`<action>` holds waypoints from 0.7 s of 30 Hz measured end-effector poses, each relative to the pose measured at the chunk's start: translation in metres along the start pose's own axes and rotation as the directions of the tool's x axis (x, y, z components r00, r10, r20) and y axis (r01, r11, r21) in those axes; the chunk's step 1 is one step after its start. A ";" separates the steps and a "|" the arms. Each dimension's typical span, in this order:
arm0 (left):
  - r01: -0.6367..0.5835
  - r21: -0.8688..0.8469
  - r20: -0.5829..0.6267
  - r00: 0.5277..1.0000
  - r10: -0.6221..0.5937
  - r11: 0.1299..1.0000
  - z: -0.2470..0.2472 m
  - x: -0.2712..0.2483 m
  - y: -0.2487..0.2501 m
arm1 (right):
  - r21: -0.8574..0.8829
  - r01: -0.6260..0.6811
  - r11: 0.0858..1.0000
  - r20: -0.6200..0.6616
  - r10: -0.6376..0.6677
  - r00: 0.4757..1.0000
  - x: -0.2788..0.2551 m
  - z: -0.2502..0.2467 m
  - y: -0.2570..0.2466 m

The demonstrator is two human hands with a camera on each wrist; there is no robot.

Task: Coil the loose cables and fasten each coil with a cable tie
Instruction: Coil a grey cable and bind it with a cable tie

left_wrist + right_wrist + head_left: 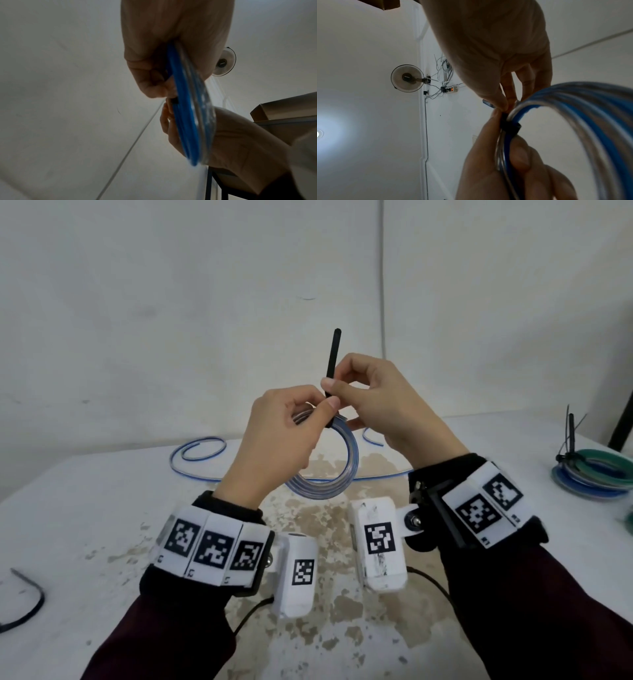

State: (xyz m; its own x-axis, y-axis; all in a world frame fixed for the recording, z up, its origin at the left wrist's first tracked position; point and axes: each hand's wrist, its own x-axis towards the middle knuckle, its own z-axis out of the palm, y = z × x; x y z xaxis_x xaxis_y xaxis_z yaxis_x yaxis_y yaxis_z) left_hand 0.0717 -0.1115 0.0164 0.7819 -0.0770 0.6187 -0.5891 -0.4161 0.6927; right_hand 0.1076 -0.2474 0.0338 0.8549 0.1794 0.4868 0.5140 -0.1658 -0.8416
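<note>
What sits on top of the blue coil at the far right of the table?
A green coil lies on the blue coil, with black ties sticking up. What lies beneath them is covered.

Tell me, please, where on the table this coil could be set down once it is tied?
Bare tabletop lies near-left, between the loose blue cable and the black tie. Another patch lies right, before the finished coils. The back middle, behind the coil, is crowded.
</note>
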 end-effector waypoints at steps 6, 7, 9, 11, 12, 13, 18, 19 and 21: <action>-0.024 0.007 -0.039 0.999 0.024 1.000 -0.002 -0.001 0.001 | -0.038 0.046 0.998 -0.078 -0.049 0.996 0.000 0.008 -0.002; -0.029 0.012 -0.037 0.999 0.029 1.000 -0.002 -0.001 0.001 | -0.041 0.044 0.998 -0.074 -0.047 0.996 0.001 0.008 -0.002; -0.043 0.026 -0.029 0.999 0.044 0.999 -0.002 -0.001 0.001 | -0.039 0.040 0.998 -0.066 -0.042 0.997 0.001 0.008 -0.001; -0.073 0.054 -0.049 0.996 0.076 0.996 -0.002 0.000 0.003 | -0.065 0.060 0.996 -0.088 -0.065 0.994 0.001 0.009 -0.001; -0.085 0.071 -0.060 0.994 0.090 0.994 -0.003 -0.001 0.004 | -0.087 0.078 0.993 -0.105 -0.087 0.991 0.001 0.009 -0.002; -0.085 0.073 -0.066 0.994 0.090 0.994 -0.003 0.000 0.005 | -0.105 0.095 0.990 -0.117 -0.107 0.987 0.001 0.010 -0.003; 0.057 -0.167 0.027 0.998 -0.054 0.984 -0.006 0.003 0.009 | 0.015 0.014 1.000 0.017 -0.014 1.000 0.000 -0.002 -0.011; 0.072 -0.209 0.022 0.997 -0.068 0.975 -0.006 0.003 0.010 | 0.059 -0.040 0.997 0.075 0.036 0.997 -0.002 -0.006 -0.013; 0.087 -0.304 -0.022 0.995 -0.098 0.949 -0.003 0.003 0.010 | 0.088 -0.106 0.990 0.190 0.088 0.978 -0.008 -0.014 -0.017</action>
State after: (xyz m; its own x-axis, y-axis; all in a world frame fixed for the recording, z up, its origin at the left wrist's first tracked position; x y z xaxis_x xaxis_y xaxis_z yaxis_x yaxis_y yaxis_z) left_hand 0.0681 -0.1126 0.0263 0.8311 -0.0159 0.5559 -0.5532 -0.1259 0.8235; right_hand 0.0934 -0.2597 0.0478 0.8678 0.3452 0.3576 0.4123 -0.0982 -0.9057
